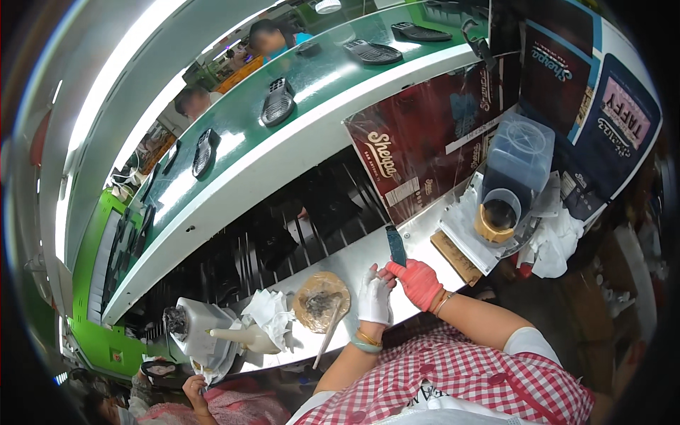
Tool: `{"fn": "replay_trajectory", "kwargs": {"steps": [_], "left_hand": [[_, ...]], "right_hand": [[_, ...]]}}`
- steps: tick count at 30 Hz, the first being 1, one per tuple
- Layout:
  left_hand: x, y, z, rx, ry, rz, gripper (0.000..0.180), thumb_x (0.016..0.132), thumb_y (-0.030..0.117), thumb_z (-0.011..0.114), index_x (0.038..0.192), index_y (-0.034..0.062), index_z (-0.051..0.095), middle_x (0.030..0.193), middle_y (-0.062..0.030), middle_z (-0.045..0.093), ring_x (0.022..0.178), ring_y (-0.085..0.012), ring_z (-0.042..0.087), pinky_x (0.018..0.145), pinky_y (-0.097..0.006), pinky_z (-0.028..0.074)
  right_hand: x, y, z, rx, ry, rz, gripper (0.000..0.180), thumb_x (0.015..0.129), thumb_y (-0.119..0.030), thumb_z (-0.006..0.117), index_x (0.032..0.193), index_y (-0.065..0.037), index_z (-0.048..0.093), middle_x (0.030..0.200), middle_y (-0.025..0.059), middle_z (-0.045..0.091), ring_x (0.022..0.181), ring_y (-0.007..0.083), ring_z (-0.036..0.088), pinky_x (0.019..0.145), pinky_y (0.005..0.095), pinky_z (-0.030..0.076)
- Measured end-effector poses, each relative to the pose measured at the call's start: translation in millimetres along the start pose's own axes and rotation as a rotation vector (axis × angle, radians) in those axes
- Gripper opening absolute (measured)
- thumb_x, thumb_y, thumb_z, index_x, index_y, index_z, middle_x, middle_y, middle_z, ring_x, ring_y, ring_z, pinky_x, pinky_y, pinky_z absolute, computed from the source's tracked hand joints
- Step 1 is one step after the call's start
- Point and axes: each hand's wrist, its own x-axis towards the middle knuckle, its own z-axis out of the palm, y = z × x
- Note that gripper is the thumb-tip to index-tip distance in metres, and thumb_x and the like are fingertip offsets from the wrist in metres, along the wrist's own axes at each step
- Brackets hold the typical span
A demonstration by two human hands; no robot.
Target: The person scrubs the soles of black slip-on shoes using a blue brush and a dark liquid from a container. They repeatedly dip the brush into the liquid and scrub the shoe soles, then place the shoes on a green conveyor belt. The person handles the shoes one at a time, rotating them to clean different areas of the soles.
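Observation:
My right hand (419, 282), in a red glove, pinches a small dark flat rectangular piece (395, 246) and holds it upright above the metal worktop (358, 261). Wearing a white glove, my left hand (374, 297) touches the lower end of the same piece beside the red fingers. Just left of my hands lies a round tan dish (322, 301) with dark paste, and a pale stick (330, 331) leans out of it toward me.
A green conveyor (312, 78) carries black shoe soles (277, 104) behind a black slatted rack (283, 227). A clear plastic container (516, 164) and a tan cup (494, 225) stand at right on white paper. Crumpled paper (272, 313) and a squeeze bottle (244, 336) lie left. Another person's hand (194, 387) shows lower left.

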Motion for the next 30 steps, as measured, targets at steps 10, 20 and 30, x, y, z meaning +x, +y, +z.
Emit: {"fn": "replay_trajectory", "kwargs": {"steps": [10, 20, 30], "left_hand": [[-5, -4, 3, 0.079, -0.152, 0.077, 0.048, 0.093, 0.019, 0.044, 0.133, -0.0031, 0.028, 0.12, -0.0206, 0.049, 0.107, -0.0266, 0.053, 0.093, -0.034, 0.043], [-32, 157, -4, 1.117, 0.054, 0.839, 0.029, 0.09, 0.016, 0.049, 0.112, -0.0014, 0.057, 0.109, -0.0104, 0.059, 0.101, -0.0203, 0.056, 0.092, -0.032, 0.042], [82, 563, -186, 1.839, 1.041, 0.939, 0.06, 0.086, 0.033, 0.057, 0.134, 0.0007, 0.041, 0.132, -0.0183, 0.047, 0.121, -0.0288, 0.046, 0.103, -0.034, 0.032]], "right_hand": [[5, -7, -5, 0.073, -0.161, 0.157, 0.02, 0.084, -0.014, 0.048, 0.101, -0.01, 0.057, 0.087, 0.0103, 0.064, 0.079, 0.0246, 0.065, 0.071, 0.0328, 0.051], [-1, -9, -12, -0.498, -0.183, 0.045, 0.044, 0.079, -0.005, 0.047, 0.122, -0.014, 0.051, 0.104, 0.0189, 0.058, 0.091, 0.0327, 0.059, 0.08, 0.04, 0.047], [-25, -5, -3, -0.509, -0.109, -0.063, 0.041, 0.078, -0.006, 0.05, 0.119, -0.012, 0.054, 0.097, 0.0155, 0.059, 0.089, 0.0319, 0.059, 0.078, 0.0397, 0.048]]}}
